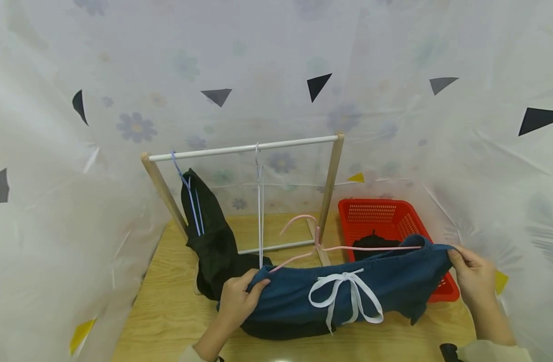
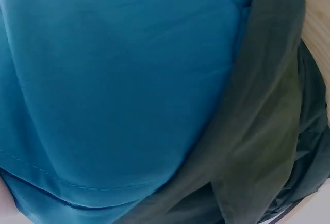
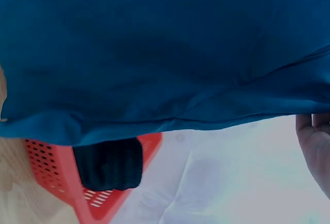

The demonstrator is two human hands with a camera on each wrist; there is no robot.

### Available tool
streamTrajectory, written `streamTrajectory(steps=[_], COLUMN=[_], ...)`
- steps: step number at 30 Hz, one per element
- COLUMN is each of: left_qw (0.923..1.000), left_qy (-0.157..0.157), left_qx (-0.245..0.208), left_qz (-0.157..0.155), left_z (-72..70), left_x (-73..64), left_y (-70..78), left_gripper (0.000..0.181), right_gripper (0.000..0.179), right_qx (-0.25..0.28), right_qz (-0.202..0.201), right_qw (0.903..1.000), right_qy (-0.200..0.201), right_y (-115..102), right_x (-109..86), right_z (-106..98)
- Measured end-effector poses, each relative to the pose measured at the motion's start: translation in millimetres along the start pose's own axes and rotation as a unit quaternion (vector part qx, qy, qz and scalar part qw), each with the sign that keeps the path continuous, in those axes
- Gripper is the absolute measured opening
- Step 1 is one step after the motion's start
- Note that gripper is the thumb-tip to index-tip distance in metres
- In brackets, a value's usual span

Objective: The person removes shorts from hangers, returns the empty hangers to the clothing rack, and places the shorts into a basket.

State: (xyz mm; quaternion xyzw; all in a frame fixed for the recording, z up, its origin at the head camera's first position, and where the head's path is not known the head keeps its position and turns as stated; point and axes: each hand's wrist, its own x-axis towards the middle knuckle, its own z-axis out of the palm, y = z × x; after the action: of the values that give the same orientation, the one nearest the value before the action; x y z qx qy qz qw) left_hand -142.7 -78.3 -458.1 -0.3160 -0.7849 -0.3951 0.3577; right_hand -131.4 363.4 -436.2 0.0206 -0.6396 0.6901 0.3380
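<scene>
Blue shorts [image 1: 285,299] with a white drawstring [image 1: 349,276] tied in a bow are stretched sideways between both hands, above the table front. At the waistband's left end, my left hand [image 1: 240,297] pinches the cloth between thumb and fingers. My right hand [image 1: 475,274] pinches the right end of the waistband. A pink hanger [image 1: 371,248] has its arms reaching into the waist opening, and its hook stands up above the cloth. Blue fabric [image 2: 124,80] fills much of the left wrist view. Fingers [image 3: 317,141] show at the cloth's edge in the right wrist view.
A rack with a white rail [image 1: 226,150] stands behind the shorts. Dark clothing [image 1: 213,251] hangs from a blue hanger [image 1: 192,206] at its left. A white hanger [image 1: 260,211] hangs mid-rail. The red basket [image 1: 400,208] at right holds black cloth [image 1: 364,246].
</scene>
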Motion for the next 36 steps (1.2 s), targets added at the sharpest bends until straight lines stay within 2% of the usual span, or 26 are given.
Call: streamTrajectory(steps=[7,10,12,15,17,19,21,22,28,36], left_qw=[0.9997,0.9996,0.9997,0.9999,1.0,0.9999,0.9996,0.9994,0.998,0.9982], left_qy=[0.015,0.011,0.005,-0.001,-0.008,-0.014,-0.026,-0.03,-0.042,-0.043], left_qx=[-0.013,-0.019,-0.02,-0.01,-0.005,0.0,0.0,0.001,0.002,-0.014], left_qz=[0.012,0.018,0.016,0.007,-0.003,-0.006,-0.013,-0.017,-0.047,-0.04], left_z=[-2.2,-3.6,-5.0,-7.7,-8.9,-7.9,-6.5,-5.6,-0.2,8.6], left_x=[-3.9,-6.2,-8.4,-12.4,-12.8,-10.2,-6.5,-4.7,-3.5,4.9], left_y=[0.7,1.4,1.7,1.2,1.6,3.0,5.2,6.4,9.7,13.4], left_gripper=[0.034,0.034,0.035,0.035,0.034,0.033,0.033,0.033,0.028,0.025], right_gripper=[0.03,0.033,0.033,0.035,0.038,0.039,0.039,0.038,0.035,0.035], right_qx=[0.075,0.099,0.112,0.081,0.027,-0.031,-0.06,-0.064,-0.055,-0.059], right_qz=[0.019,0.031,0.024,0.024,0.026,0.019,0.015,0.014,0.023,0.019], right_qw=[0.9943,0.9892,0.9871,0.9931,0.9982,0.9992,0.998,0.9976,0.9969,0.9972], right_qy=[0.073,0.103,0.112,0.082,0.047,0.014,-0.009,-0.024,-0.05,-0.041], right_y=[6,7,9,13,14,14,11,10,3,-2], right_x=[-4.9,-8.1,-10.1,-15.3,-17.0,-15.6,-13.3,-11.3,-8.0,-5.1], right_z=[-5,-8,-9,-9,-8,-6,-4,-4,2,15])
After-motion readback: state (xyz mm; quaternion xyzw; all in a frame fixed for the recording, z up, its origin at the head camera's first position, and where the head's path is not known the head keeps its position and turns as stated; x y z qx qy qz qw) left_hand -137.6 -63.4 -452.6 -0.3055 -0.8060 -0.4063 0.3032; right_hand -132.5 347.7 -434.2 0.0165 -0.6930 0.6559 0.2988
